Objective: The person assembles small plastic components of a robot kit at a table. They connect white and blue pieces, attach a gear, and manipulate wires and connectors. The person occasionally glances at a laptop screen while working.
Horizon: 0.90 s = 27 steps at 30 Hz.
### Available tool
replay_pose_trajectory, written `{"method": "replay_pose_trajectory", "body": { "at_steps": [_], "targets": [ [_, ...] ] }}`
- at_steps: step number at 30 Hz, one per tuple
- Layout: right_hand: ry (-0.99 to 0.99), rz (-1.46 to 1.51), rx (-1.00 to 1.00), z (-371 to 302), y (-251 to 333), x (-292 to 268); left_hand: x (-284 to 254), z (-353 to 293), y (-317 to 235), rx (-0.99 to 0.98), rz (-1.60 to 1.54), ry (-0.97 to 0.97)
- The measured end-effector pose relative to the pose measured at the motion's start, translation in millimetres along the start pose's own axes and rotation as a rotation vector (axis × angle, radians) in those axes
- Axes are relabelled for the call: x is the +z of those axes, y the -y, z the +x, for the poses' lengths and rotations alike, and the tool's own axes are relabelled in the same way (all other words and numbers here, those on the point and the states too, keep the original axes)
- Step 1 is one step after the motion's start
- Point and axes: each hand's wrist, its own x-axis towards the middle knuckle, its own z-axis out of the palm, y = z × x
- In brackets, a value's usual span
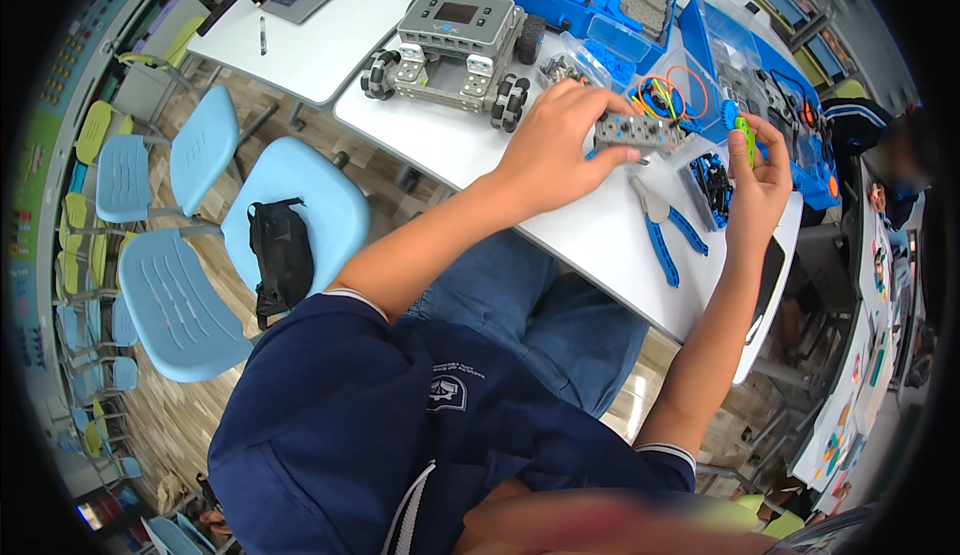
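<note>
Your left hand (552, 150) rests on the white desk (600, 245) with its fingers (612, 155) clamped on a grey perforated construction beam (637, 133), which lies just above the desk surface beside the small blue parts tray (712, 183). Your right hand (762, 180) is raised near the open blue parts case (800, 145), its fingers pinched together on a small green plastic part (744, 137), close to the right end of the beam. Blue-handled pliers (662, 230) lie on the desk between your hands, and a grey wheeled robot (455, 50) stands farther back, well apart from both.
</note>
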Motion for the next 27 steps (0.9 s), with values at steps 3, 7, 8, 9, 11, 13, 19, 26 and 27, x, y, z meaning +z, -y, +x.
{"method": "replay_pose_trajectory", "body": {
  "at_steps": [3, 7, 8, 9, 11, 13, 19, 26, 27],
  "targets": [
    [0.066, 0.294, 0.118, 2, 4, -9, -2, -19, -18, -0.075, -0.144, 0.138],
    [0.215, 0.3, 0.143, 3, 9, -17, 5, -37, -26, -0.066, -0.236, 0.265],
    [0.282, 0.262, 0.165, 4, 11, -20, 9, -38, -25, -0.09, -0.172, 0.277],
    [0.298, 0.241, 0.121, 2, 10, -19, 12, -39, -23, -0.092, -0.168, 0.254],
    [0.453, 0.184, 0.088, 4, 11, -22, 16, -39, -17, -0.068, -0.147, 0.234],
    [0.561, 0.113, 0.044, 7, 12, -22, 17, -39, -13, -0.063, -0.125, 0.231],
    [0.793, 0.012, 0.141, 8, 15, -22, 22, -43, -11, -0.063, -0.094, 0.218],
    [0.859, 0.007, 0.168, 7, 7, -18, 24, -47, -9, -0.054, -0.088, 0.201],
    [0.873, -0.015, 0.205, 7, 6, -18, 24, -47, -9, -0.052, -0.084, 0.2]
  ]
}}
